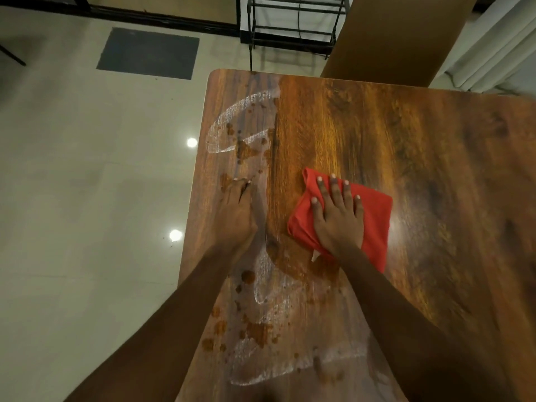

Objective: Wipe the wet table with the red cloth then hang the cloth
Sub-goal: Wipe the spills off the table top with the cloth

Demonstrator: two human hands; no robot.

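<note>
Red cloth (377,219) lay folded on the wooden surface (435,155), seemingly soft and limp; your right hand (338,219) pressed it with open palm, your left hand (236,210) rested open nearby. An edge looked easiest to pinch.

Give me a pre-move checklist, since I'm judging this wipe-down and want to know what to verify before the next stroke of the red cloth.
1. Right hand pressed flat on the red cloth: ok.
2. Cloth folded into a pad lying on the table: ok.
3. Table dry: not ok; water streaks and droplets cover the strip along its left edge.
4. Left hand out of the wiping path: not ok; it rests on that wet strip, left of the cloth.
5. Somewhere to hang the cloth: cannot tell; a black metal rack stands beyond the table, its use unclear.
</note>
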